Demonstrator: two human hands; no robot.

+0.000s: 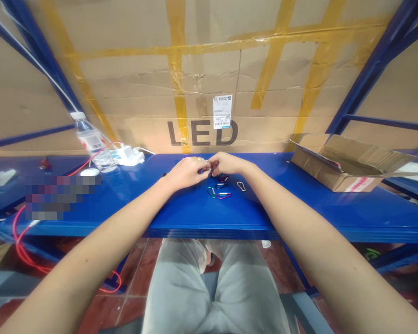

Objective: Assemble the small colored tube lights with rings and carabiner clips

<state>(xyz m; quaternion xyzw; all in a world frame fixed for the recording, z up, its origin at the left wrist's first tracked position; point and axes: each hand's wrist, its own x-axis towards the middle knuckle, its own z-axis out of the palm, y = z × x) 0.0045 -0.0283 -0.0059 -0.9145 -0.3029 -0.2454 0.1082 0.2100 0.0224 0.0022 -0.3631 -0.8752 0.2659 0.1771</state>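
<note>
Both my hands meet over the middle of a blue shelf [202,213]. My left hand [186,171] and my right hand [228,163] are closed in a pinch on a small carabiner clip [211,168] held between them; its colour is hard to tell. Just in front of the hands several small coloured carabiners lie loose on the shelf: a green one [211,191], a purple one [223,195], a silver one [241,186] and a dark one [220,185].
A water bottle [92,143], a white lid [89,172], a white power adapter [128,155] and a red cable [22,246] lie at the left. An open cardboard box [348,162] sits at the right. A large taped "LED" carton [202,93] forms the back wall.
</note>
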